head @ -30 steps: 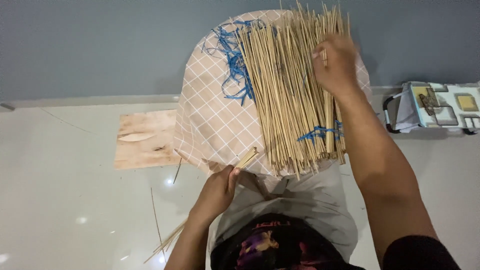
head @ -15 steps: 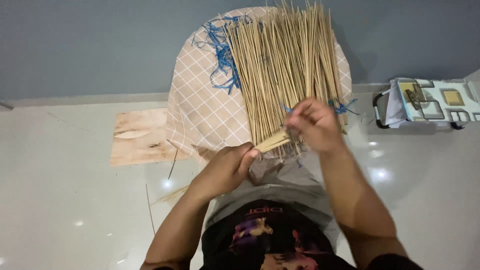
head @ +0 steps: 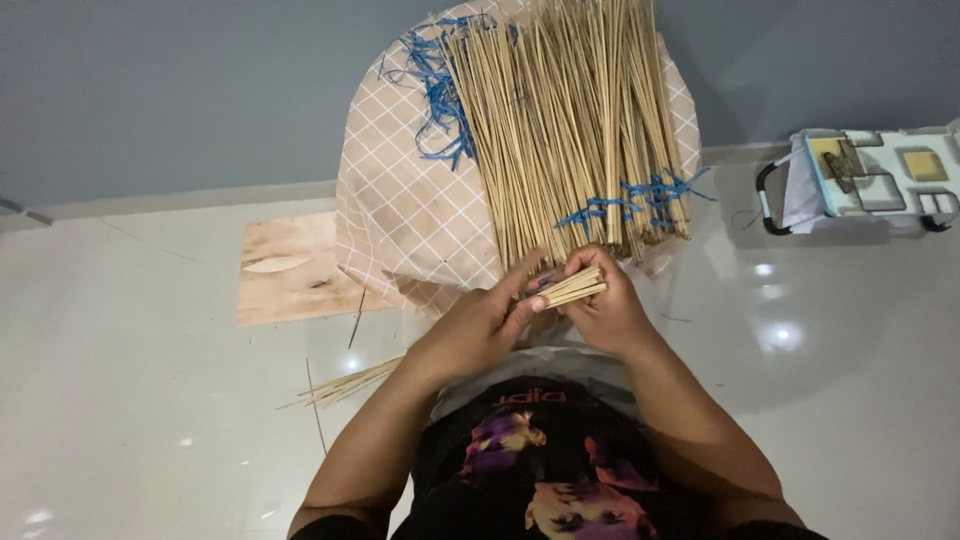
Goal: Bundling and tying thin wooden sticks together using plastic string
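Both hands meet over a small bundle of sticks (head: 572, 288): the right hand (head: 600, 310) has it in a clenched grip, the left hand (head: 490, 322) pinches its near end. Just beyond lies the big stick pile (head: 570, 130) on a checked cloth (head: 400, 210).

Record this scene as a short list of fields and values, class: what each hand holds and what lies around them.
Left hand: touches the end of the small bundle of thin pale bamboo sticks
Right hand: grip closed around that bundle
Behind the hands: large pile of long bamboo sticks on checked peach cloth
Ties: blue plastic strings
Floor, left: flat wooden board; loose sticks
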